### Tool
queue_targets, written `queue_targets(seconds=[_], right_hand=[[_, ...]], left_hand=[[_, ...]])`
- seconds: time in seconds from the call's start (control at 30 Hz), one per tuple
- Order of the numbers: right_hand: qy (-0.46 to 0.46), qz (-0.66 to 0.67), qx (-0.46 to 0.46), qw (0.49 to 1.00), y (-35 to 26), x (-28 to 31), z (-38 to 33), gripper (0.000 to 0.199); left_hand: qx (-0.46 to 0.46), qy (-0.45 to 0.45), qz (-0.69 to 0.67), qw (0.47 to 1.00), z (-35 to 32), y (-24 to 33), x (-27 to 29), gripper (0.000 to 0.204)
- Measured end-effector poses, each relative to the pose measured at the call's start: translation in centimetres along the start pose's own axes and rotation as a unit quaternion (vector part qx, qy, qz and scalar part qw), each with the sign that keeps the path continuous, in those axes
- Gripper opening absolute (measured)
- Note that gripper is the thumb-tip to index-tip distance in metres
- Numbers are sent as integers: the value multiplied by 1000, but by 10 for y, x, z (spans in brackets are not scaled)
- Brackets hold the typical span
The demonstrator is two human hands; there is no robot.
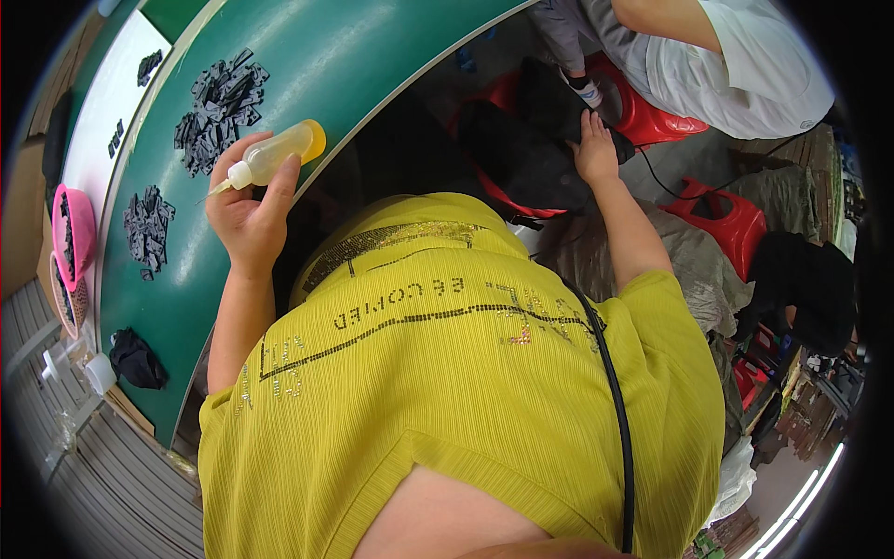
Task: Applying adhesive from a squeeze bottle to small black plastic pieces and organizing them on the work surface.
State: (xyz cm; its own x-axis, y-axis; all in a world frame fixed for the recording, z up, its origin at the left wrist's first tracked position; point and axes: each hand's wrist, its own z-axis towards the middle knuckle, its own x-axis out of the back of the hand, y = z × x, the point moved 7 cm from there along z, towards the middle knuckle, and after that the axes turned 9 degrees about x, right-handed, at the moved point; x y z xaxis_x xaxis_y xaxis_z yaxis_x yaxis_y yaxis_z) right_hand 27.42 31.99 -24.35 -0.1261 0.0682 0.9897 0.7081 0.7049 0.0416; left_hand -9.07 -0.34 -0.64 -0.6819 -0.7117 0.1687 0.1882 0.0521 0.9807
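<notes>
My left hand (244, 207) is closed around a clear squeeze bottle (275, 158) with a thin needle tip and yellow liquid at its bottom end. The bottle lies tilted over the edge of the green table (307, 65), its needle pointing left and downward. Beyond that hand, a large pile of small black plastic parts (222, 102) lies on the table, with a smaller pile of black parts (149, 228) to its left. Off to the right, my right hand (596, 149) rests with its fingers stretched out at a black padded thing (535, 140) over a red stool.
A pink basket (79, 228) holding black parts stands at the far left, near a crumpled black cloth (140, 359). Another person in a white shirt (764, 70) sits at the upper right. A red stool (722, 224) and grey sacking (643, 247) are beside my right arm.
</notes>
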Motion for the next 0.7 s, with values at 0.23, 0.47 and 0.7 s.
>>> queue_targets(seconds=[0.23, 0.47, 0.7], right_hand=[[18, 7, 28, 999, 7, 3, -3, 79], [-102, -17, 17, 994, 15, 29, -21, 101], [-72, -14, 70, 995, 16, 12, -18, 101]], left_hand=[[5, -1, 11, 1000, 1, 1, -1, 34], [19, -4, 5, 1000, -1, 1, -1, 33], [12, -18, 29, 999, 0, -1, -2, 31]])
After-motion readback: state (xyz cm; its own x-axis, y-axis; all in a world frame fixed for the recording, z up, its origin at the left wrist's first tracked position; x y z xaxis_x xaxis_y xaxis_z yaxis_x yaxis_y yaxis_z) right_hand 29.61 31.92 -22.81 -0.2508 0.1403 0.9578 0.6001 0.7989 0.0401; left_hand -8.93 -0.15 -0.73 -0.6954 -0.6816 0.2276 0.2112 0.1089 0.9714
